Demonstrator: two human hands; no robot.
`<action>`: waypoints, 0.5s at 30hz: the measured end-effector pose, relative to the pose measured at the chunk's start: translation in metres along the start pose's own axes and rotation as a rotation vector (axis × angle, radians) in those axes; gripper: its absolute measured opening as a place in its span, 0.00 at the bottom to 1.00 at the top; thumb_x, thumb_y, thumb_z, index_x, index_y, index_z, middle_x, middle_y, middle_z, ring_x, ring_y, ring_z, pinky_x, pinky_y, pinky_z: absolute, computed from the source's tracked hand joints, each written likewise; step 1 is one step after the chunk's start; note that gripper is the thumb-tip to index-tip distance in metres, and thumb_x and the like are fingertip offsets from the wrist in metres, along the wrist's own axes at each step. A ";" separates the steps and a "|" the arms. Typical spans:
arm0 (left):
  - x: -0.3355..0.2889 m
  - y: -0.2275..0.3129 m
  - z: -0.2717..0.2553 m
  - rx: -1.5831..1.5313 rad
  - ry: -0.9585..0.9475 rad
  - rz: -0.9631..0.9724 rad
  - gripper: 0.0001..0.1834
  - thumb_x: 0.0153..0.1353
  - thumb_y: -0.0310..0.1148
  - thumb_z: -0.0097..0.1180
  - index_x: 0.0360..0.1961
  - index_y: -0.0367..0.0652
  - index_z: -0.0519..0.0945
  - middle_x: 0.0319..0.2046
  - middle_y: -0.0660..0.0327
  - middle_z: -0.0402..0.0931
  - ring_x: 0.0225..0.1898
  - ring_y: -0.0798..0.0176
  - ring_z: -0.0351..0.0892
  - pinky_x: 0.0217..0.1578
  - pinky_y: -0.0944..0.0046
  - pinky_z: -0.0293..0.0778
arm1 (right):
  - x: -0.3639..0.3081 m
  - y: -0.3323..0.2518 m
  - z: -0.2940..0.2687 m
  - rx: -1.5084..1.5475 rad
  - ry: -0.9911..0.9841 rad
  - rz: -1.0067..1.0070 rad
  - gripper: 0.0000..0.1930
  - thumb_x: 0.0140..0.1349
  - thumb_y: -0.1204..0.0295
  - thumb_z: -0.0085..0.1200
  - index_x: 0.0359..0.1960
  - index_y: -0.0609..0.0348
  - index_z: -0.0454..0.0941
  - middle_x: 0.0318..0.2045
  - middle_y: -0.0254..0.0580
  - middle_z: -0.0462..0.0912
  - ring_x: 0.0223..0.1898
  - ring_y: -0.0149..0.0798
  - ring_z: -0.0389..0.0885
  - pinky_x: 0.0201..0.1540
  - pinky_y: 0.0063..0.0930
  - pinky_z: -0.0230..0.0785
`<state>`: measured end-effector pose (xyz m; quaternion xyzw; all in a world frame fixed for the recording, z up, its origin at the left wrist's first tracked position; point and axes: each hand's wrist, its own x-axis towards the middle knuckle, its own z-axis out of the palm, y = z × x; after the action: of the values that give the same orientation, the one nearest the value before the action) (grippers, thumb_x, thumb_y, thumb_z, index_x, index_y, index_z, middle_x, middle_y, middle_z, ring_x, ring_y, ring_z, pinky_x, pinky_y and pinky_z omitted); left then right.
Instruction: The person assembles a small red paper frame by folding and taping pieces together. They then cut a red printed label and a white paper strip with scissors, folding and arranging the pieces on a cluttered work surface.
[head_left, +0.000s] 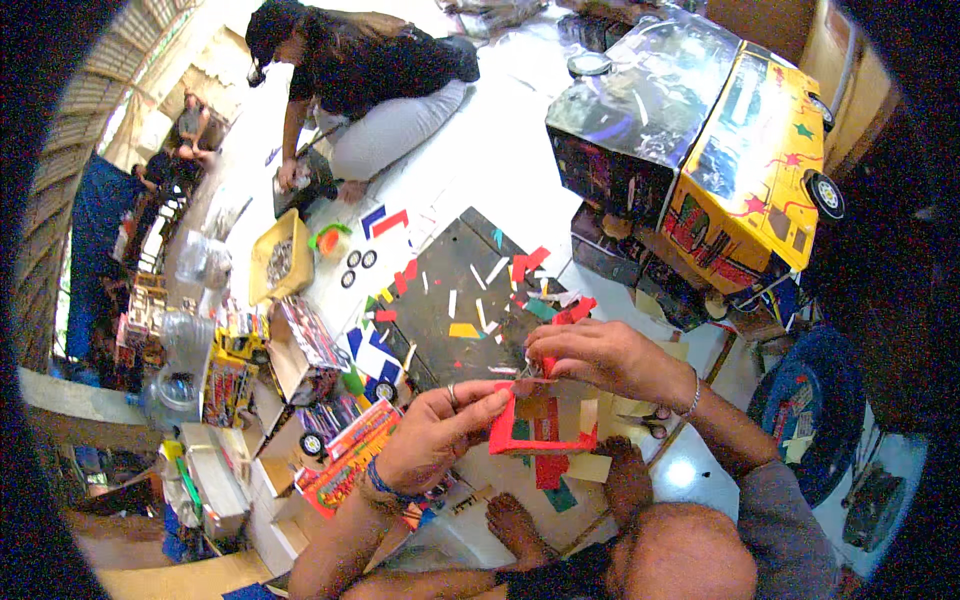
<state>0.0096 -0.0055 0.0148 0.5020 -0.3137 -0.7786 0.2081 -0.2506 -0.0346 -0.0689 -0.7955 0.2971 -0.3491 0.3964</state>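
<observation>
My left hand pinches the upper left corner of a small red rectangular frame between thumb and fingers. At the frame's top edge my right hand is closed, fingertips together around something small and greyish that I cannot make out. Red strips and a green piece lie by the frame, partly seen through its opening. Beyond both hands a dark square board lies on the floor, strewn with red, white, yellow and green scraps. Scissors rest right of the frame, partly hidden.
A yellow toy truck stands at the far right, beside dark printed boxes. Left are more toy trucks, a yellow tub of small parts and black wheels. Another person sits on the floor at the back. A blue round container is near right.
</observation>
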 end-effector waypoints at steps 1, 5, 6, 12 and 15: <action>-0.001 -0.001 0.000 -0.022 -0.017 0.023 0.18 0.71 0.33 0.55 0.57 0.34 0.76 0.47 0.60 0.82 0.47 0.69 0.81 0.52 0.65 0.77 | 0.001 0.000 -0.001 -0.012 -0.011 -0.017 0.17 0.67 0.66 0.55 0.56 0.53 0.75 0.54 0.43 0.81 0.52 0.51 0.82 0.54 0.38 0.76; -0.002 -0.001 -0.003 -0.085 -0.083 0.037 0.18 0.72 0.33 0.53 0.58 0.33 0.76 0.46 0.61 0.82 0.45 0.71 0.81 0.49 0.67 0.78 | 0.002 -0.001 -0.004 -0.051 0.012 -0.096 0.18 0.68 0.64 0.54 0.57 0.54 0.75 0.53 0.45 0.81 0.52 0.51 0.81 0.55 0.40 0.75; -0.003 -0.001 -0.003 -0.097 -0.101 0.044 0.18 0.72 0.32 0.53 0.58 0.33 0.76 0.45 0.61 0.82 0.45 0.71 0.81 0.49 0.68 0.78 | 0.003 -0.002 -0.005 -0.058 0.017 -0.104 0.18 0.68 0.64 0.54 0.57 0.54 0.75 0.53 0.45 0.81 0.52 0.51 0.81 0.55 0.40 0.75; -0.008 -0.001 0.000 -0.123 -0.098 0.070 0.17 0.71 0.31 0.54 0.57 0.33 0.77 0.43 0.62 0.82 0.41 0.72 0.81 0.45 0.69 0.79 | 0.001 -0.007 -0.009 -0.069 0.033 -0.164 0.18 0.68 0.64 0.54 0.57 0.53 0.75 0.52 0.45 0.82 0.54 0.50 0.80 0.56 0.39 0.73; -0.011 0.002 0.000 -0.149 -0.130 0.052 0.15 0.71 0.30 0.54 0.55 0.35 0.77 0.43 0.61 0.82 0.42 0.71 0.82 0.46 0.68 0.79 | -0.003 -0.006 -0.015 -0.039 0.007 -0.040 0.18 0.68 0.64 0.54 0.57 0.52 0.75 0.52 0.44 0.82 0.56 0.49 0.78 0.57 0.39 0.72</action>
<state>0.0137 0.0006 0.0233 0.4255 -0.2806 -0.8250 0.2441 -0.2631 -0.0359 -0.0580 -0.8075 0.2893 -0.3540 0.3728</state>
